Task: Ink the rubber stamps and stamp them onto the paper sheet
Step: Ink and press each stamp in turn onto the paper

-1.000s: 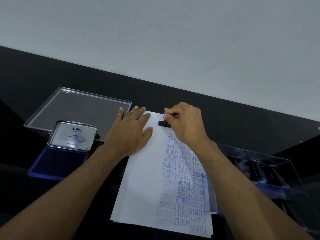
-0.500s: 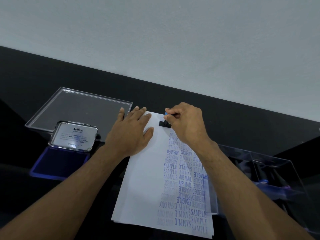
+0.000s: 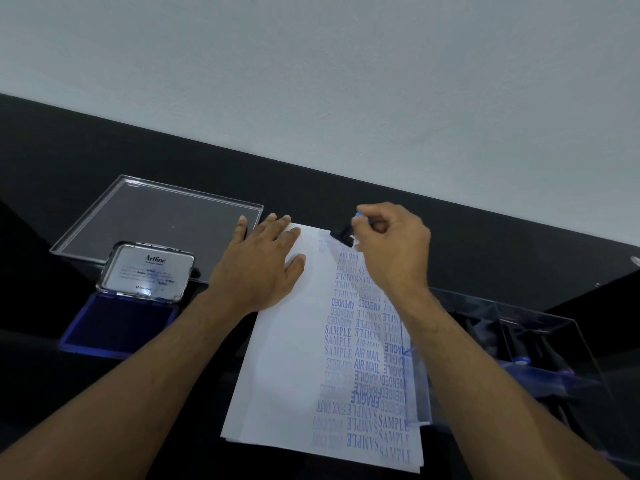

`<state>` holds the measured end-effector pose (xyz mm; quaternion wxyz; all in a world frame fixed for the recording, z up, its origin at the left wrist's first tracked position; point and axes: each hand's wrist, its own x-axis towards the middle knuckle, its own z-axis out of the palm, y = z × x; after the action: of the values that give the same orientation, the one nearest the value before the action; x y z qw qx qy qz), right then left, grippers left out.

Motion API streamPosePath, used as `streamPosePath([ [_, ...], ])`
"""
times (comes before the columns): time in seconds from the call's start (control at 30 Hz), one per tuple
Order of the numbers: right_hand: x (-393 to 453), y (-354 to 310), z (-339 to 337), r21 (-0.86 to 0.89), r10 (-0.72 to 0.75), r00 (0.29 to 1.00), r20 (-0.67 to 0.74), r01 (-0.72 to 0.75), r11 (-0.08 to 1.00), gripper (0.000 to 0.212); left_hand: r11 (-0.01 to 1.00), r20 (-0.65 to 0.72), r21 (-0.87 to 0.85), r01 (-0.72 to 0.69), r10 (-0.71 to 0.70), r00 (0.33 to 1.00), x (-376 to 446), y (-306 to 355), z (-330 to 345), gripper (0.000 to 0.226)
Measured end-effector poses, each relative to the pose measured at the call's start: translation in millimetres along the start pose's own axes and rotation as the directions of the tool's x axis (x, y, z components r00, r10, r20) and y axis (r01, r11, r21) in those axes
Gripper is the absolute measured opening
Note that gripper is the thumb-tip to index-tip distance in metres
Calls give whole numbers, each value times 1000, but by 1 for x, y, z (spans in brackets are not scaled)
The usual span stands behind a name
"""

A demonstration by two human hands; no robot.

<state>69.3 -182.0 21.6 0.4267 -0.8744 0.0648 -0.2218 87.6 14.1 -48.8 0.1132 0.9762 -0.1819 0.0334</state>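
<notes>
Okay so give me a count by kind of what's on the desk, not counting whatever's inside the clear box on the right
Rubber stamp, held in the right hand: 1
Ink pad, lid open: 1
Paper sheet stack, pressed flat by the left hand: 1
Clear flat tray: 1
Clear box: 1
Total: 5

A small black rubber stamp (image 3: 343, 234) with a blue top is tilted over the far right corner of the white paper sheet (image 3: 287, 358). The sheet's right half is crowded with blue SAMPLE, AIR MAIL, AMENDED and FRAGILE prints. The blue ink pad (image 3: 117, 323) lies open to the left, its Artline lid propped up.
</notes>
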Motion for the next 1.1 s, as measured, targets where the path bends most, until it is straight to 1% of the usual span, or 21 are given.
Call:
streamPosePath([
  [0.07, 2, 1, -11, 152, 167, 985, -54, -157, 976, 11, 1000, -11, -9, -3, 3, 1000, 0, 0, 0, 70],
  [0.1, 3, 2, -16, 200, 233, 970, -67, -215, 956, 11, 1000, -11, -11, -3, 2, 1000, 0, 0, 0, 70],
  [0.17, 3, 3, -26, 276, 326, 942, -80, -294, 915, 10, 1000, -10, -9, -2, 2, 1000, 0, 0, 1, 70],
  [0.23, 3, 3, -31, 314, 376, 923, -85, -333, 889, 11, 1000, -21, -3, -5, 5, 1000, 0, -1, 2, 69],
  [0.3, 3, 3, -32, 319, 387, 918, -84, -344, 883, 11, 1000, -26, -2, -7, 7, 1000, 0, -1, 2, 68],
  [0.5, 1, 3, -29, 278, 349, 936, -44, -324, 904, 15, 1000, -7, 3, -2, 2, 1000, 0, 0, 0, 70],
  [0.63, -1, 4, -28, 240, 319, 947, -39, -301, 923, 17, 1000, -5, 7, 3, -3, 1000, 1, 0, 1, 71],
  [0.93, -1, 5, -27, 203, 310, 950, -31, -297, 933, 17, 1000, -1, 4, 4, -4, 1000, 1, 0, 0, 72],
  [1.1, -1, 6, -26, 194, 305, 952, -21, -295, 936, 17, 1000, -33, 9, -5, 5, 999, 1, -1, 2, 70],
])
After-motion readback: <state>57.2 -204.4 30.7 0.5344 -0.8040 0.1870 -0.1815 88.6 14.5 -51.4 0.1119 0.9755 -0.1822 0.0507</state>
